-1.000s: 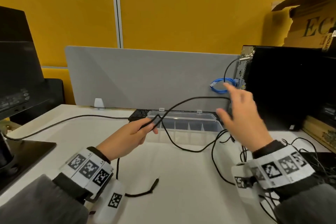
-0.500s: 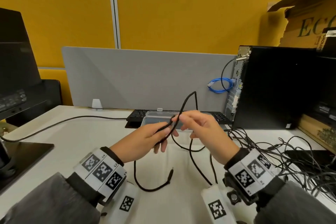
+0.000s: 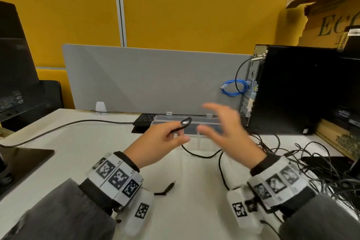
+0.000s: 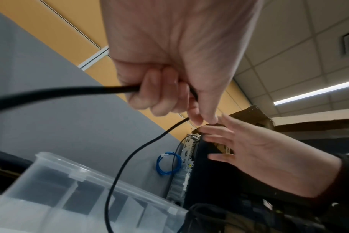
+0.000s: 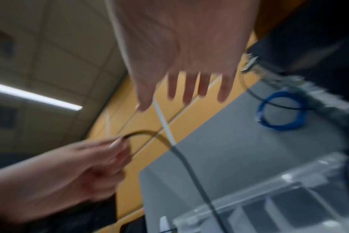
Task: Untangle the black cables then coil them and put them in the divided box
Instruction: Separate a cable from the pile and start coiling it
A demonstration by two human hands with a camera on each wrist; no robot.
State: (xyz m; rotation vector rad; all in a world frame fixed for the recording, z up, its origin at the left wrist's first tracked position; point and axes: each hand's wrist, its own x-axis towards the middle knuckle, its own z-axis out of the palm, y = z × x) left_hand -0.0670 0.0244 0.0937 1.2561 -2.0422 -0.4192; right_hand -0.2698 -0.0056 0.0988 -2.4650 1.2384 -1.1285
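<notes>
left hand (image 3: 159, 142) up off the counter (image 3: 78, 142), grip closed on a black cable (image 3: 200, 155): thumb and curled fingers (image 4: 159, 100) pinch a small loop of it that sticks out past the fingertips, above the near edge of the divided box (image 3: 187, 121). from the pinch the cable drops in front of the box, sags onto the counter and runs right toward the cable tangle (image 3: 311, 165). its plug end (image 3: 168, 188) lies on the counter near the left wrist (the run between the hand and that end is hidden by the wrist).

right hand (image 3: 228, 132) just beside the left, also in the air, grip wide, fingers spread and straight, holding nothing. it's motion-blurred in the head and right wrist views. the left wrist view shows its fingertips close to the left thumb; can't tell whether they touch.

divided box is clear plastic, sits at the back of the counter in front of a keyboard (image 3: 146, 119) and the grey divider panel (image 3: 146, 78), compartments visible from the wrist views. pc tower (image 3: 292, 91) to its right with a coiled blue cable (image 3: 233, 89) at its back panel. monitor base (image 3: 23, 160) on the left.
</notes>
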